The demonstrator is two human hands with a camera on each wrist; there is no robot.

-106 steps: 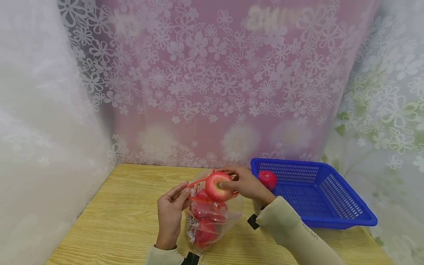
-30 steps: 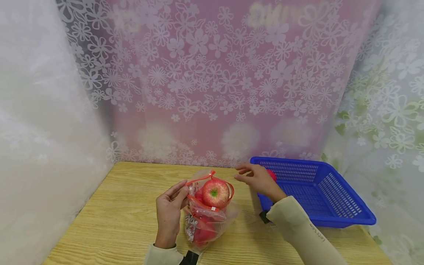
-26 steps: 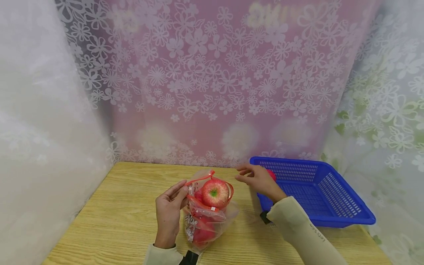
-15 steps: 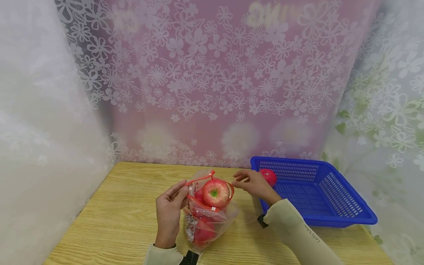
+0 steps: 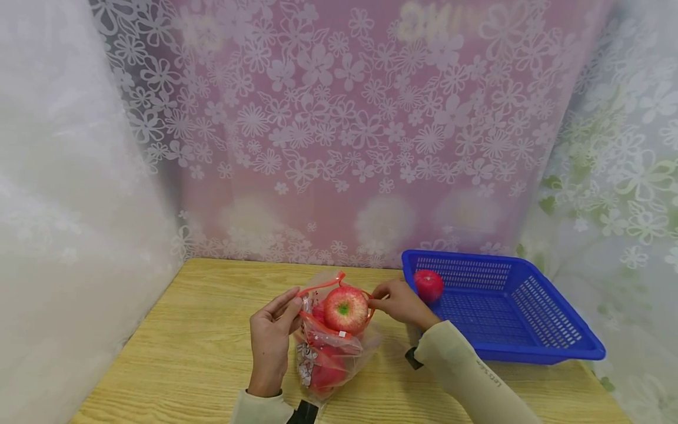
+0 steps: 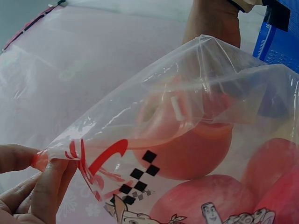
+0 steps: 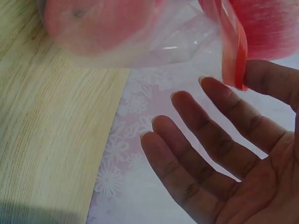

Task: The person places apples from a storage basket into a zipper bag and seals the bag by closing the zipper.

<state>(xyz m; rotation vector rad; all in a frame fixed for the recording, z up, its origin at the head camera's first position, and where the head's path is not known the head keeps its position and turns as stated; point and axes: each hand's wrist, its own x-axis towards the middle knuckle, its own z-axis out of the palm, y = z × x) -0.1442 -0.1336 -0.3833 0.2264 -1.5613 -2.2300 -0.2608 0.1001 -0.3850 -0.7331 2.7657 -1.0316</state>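
Note:
A clear plastic zip bag (image 5: 365, 348) with cartoon prints and a red zip edge stands upright, several apples inside. The topmost apple (image 5: 345, 310) sits in its mouth, stem end up. My left hand (image 5: 271, 338) pinches the red edge at the bag's left side between thumb and fingers; the left wrist view shows this pinch (image 6: 39, 161) close up. At the right side of the mouth, my right hand (image 5: 401, 305) has its thumb and index finger on either side of the red strip (image 7: 233, 51), while the other fingers (image 7: 191, 154) are spread below.
A blue perforated basket (image 5: 529, 350) stands on the right of the wooden table (image 5: 175, 347), with one red apple (image 5: 428, 285) at its left wall. Floral plastic sheets (image 5: 339, 147) hang behind and on both sides.
The apple that my right hand held over the bag now sits in its mouth. The right hand released it, drew away rightward, then came back to the bag's right edge. My left hand stayed.

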